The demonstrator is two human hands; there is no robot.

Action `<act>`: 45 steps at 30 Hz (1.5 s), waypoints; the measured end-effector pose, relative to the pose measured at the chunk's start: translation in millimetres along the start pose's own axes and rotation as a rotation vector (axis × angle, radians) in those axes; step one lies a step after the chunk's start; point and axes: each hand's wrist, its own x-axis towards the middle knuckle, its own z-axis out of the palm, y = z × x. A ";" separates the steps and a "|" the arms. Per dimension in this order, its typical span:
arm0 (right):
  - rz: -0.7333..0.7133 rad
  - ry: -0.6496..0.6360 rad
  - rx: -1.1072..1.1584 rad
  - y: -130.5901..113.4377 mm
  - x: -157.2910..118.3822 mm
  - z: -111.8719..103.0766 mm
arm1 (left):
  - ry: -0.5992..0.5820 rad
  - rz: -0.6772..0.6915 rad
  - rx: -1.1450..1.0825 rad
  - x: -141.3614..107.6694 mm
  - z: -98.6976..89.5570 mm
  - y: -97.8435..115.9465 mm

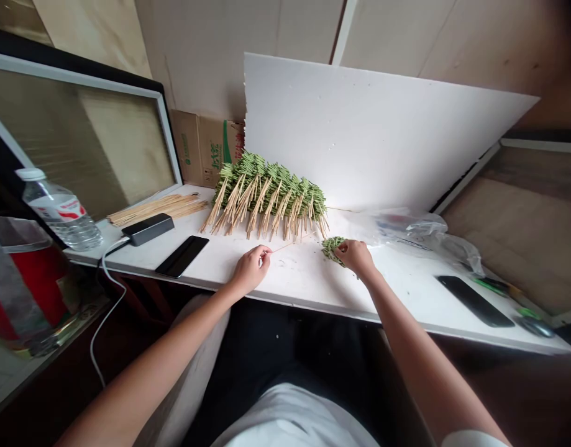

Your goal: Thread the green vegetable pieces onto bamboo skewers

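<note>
A thin wooden skewer (289,244) is pinched in my left hand (253,268), its far end pointing right over the white table. My right hand (355,255) has its fingertips in a small heap of short green pieces (330,248), which look like cut beans or stems. The fingers are closed there, and whatever lies between them is hidden. Behind both hands rises a large stack of skewers threaded with green pieces (271,186), their bare stick ends facing me.
Loose skewers (159,208) lie at the left beside a black power adapter (148,229) and a phone (182,256). A water bottle (61,211) stands at the left edge. Clear plastic bags (415,230), another phone (475,301) and a mouse (535,324) are on the right. A white board (373,130) leans behind.
</note>
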 end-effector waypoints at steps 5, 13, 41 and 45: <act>0.044 -0.017 0.413 20.5 -21.5 -18.0 | 0.010 0.023 0.002 -1.1 1.9 -1.2; 0.086 -0.106 1.296 30.4 -67.4 -18.8 | -0.028 0.069 -0.083 -10.4 9.9 16.5; 0.216 -0.075 1.784 0.7 -103.1 7.0 | -0.027 0.347 -0.114 -25.0 19.4 32.4; 0.186 -0.017 1.732 -0.6 -103.7 4.6 | -0.036 0.348 -0.099 -24.9 18.6 32.2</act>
